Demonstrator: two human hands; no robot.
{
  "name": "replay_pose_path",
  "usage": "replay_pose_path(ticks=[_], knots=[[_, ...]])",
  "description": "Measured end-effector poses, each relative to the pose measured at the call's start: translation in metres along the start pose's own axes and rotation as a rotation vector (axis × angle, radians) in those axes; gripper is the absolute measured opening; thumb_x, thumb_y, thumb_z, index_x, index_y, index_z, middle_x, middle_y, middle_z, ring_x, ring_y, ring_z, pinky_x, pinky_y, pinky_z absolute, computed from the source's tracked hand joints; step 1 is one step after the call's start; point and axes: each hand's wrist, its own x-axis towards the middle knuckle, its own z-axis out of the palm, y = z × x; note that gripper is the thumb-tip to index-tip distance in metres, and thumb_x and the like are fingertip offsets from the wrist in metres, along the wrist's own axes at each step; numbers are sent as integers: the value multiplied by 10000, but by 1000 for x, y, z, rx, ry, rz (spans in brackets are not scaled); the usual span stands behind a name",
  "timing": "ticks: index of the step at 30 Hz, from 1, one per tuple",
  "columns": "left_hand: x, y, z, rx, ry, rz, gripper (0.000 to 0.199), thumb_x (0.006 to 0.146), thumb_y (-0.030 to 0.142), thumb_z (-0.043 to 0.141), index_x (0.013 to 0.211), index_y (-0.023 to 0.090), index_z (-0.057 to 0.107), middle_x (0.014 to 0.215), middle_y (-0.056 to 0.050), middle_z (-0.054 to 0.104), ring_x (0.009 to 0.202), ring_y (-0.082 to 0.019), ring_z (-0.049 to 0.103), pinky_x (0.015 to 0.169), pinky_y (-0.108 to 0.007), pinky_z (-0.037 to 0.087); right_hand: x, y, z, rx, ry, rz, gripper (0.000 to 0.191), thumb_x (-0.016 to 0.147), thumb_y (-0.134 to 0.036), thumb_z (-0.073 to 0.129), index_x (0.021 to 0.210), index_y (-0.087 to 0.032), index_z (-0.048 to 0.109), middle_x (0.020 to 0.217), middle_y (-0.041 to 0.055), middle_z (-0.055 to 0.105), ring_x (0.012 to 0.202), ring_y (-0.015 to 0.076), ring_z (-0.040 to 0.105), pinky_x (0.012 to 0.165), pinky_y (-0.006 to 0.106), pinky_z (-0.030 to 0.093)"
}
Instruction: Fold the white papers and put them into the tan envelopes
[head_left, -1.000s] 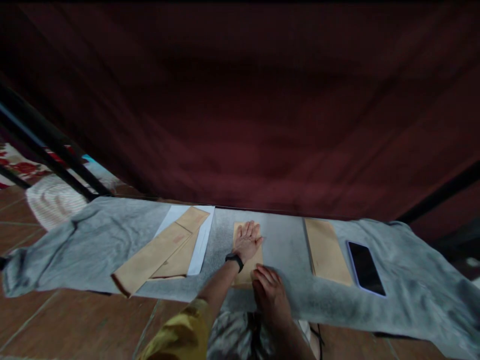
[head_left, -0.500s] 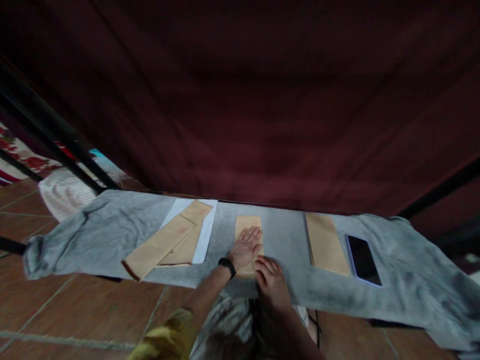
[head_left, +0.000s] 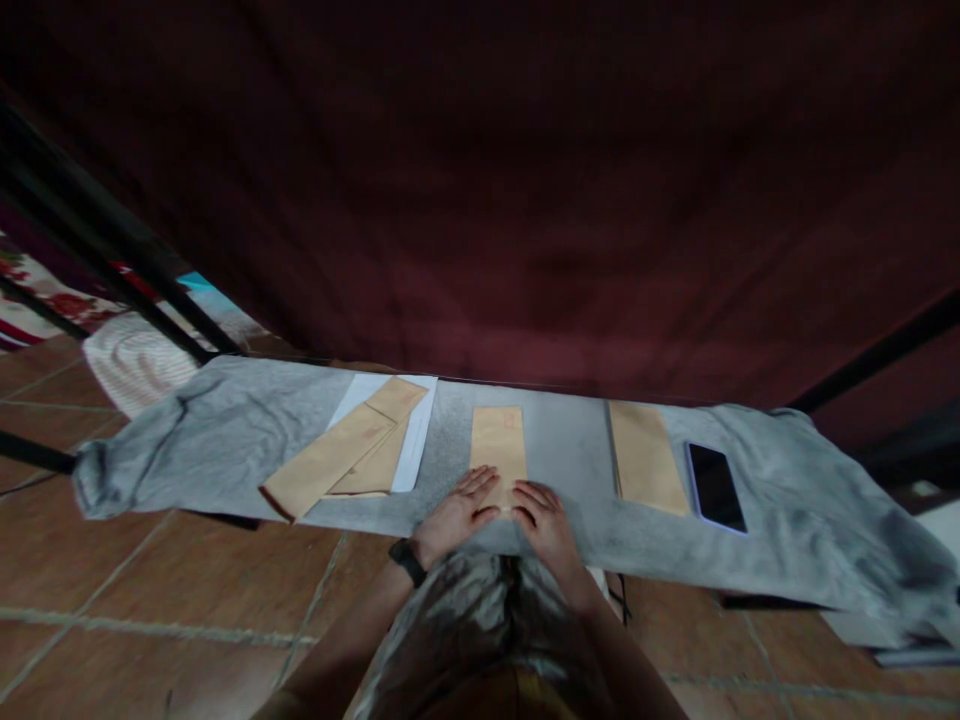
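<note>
Gray cloth [head_left: 570, 440] underlies the central brown paper envelope [head_left: 497, 442], its near end beneath a flat, unclenched left hand [head_left: 452, 518] and a right hand [head_left: 551, 523] whose grip, if any, cannot be told, where uneven pressure could crease the paper crookedly.

Could read no text; made out only a small reddish mark [head_left: 511, 418] at the top right of the middle envelope [head_left: 495, 446] and faint print [head_left: 373, 431] on a left-hand envelope [head_left: 328, 458], both illegible.
</note>
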Motion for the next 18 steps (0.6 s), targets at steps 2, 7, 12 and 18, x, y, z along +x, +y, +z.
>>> replay_pose_path(ticks=[2,7,12,18], knots=[[-6,2,-2,-2,6,-15,548,998,399,549,1500,208,440,1583,-96,446,1493,-188,355,1216,-415,360,1,1,-1,-11,-8,-10,306,945,-179,542,1187,-264,708,1281,51,709,1202,225,629,1063,442,480],[-3,8,-8,38,-27,-33,443,1000,270,536,1436,195,517,1548,-100,495,1465,-185,407,1203,-401,383,6,2,-6,-72,-86,-53,254,968,-177,548,1129,-268,721,1309,39,697,1214,213,626,1077,433,465],[-1,11,-9,148,-71,0,392,1021,237,470,1402,170,533,1536,-116,510,1465,-187,405,1217,-393,355,9,2,-11,-171,-164,-105,268,971,-159,556,1180,-242,701,1329,62,685,1202,224,633,1060,432,470],[-3,12,-2,235,-91,26,403,1034,238,398,1420,168,493,1557,-131,479,1487,-206,369,1234,-422,315,7,0,-12,-230,-160,-137,298,964,-128,569,1213,-236,694,1330,73,686,1202,228,635,1032,422,481]])
